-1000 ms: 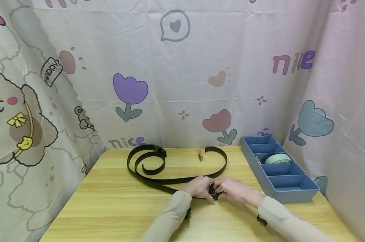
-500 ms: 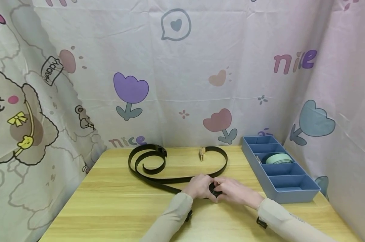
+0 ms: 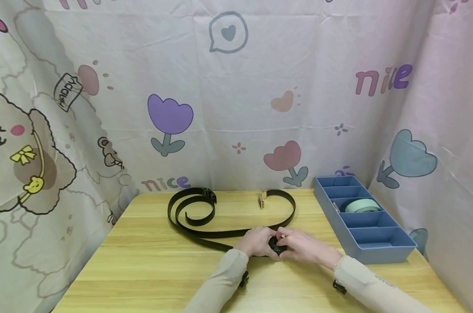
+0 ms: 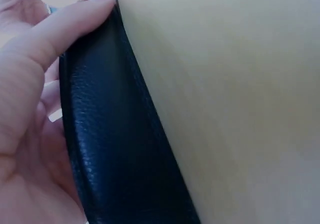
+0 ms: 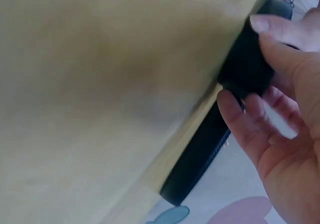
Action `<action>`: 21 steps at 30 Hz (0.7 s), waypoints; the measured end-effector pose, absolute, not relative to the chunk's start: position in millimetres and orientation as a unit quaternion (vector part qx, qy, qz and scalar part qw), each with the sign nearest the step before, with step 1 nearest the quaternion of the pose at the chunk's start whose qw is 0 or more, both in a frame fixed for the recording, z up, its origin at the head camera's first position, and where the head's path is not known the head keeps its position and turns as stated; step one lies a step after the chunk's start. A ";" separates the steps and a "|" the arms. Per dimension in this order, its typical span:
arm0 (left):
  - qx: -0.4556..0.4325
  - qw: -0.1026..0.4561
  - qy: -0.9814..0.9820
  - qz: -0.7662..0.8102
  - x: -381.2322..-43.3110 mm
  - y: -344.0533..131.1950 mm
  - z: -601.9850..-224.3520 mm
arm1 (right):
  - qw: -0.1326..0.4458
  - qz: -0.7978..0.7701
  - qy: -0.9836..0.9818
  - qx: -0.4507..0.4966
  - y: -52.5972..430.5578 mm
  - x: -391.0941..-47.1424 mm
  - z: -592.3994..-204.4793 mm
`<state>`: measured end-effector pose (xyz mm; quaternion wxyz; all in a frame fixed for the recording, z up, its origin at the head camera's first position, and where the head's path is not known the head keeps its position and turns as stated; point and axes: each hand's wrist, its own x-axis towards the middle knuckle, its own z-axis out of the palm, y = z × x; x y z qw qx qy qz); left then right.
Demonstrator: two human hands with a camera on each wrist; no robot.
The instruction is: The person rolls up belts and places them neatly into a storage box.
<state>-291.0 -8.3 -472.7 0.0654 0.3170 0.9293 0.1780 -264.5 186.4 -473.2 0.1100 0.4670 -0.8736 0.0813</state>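
Observation:
A long black belt [image 3: 205, 235] lies in loops on the wooden table [image 3: 150, 269], its buckle [image 3: 262, 199] at the back. Both hands meet at its near end, where a small tight roll of belt [image 3: 277, 244] stands on edge. My left hand [image 3: 257, 241] curls its fingers round the roll from the left; my right hand [image 3: 299, 244] pinches it from the right. In the left wrist view the black leather strap [image 4: 115, 144] fills the frame beside my fingers [image 4: 55, 39]. In the right wrist view my fingertips [image 5: 265, 26] press the black roll [image 5: 245, 64].
A blue divided tray [image 3: 363, 226] stands at the table's right side, with a rolled pale green belt [image 3: 360, 205] in one compartment. A second black belt coil with a clasp [image 3: 193, 206] lies at the back left. Printed cloth hangs behind and on both sides.
The hands and the roll have shifted slightly away from me along the belt; the roll has turned a little. The rest of the belt barely moved.

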 end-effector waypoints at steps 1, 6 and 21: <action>0.313 0.060 0.931 0.180 -290.5 -8.4 -472.6 | 0.110 0.085 -0.876 0.462 185.0 -264.3 -474.3; 0.319 0.076 0.928 0.178 -291.0 -14.1 -474.0 | 0.109 0.101 -0.871 0.469 182.4 -265.7 -477.5; 0.319 0.090 0.921 0.205 -294.5 -19.6 -468.4 | 0.085 0.079 -0.896 0.429 170.9 -262.5 -471.8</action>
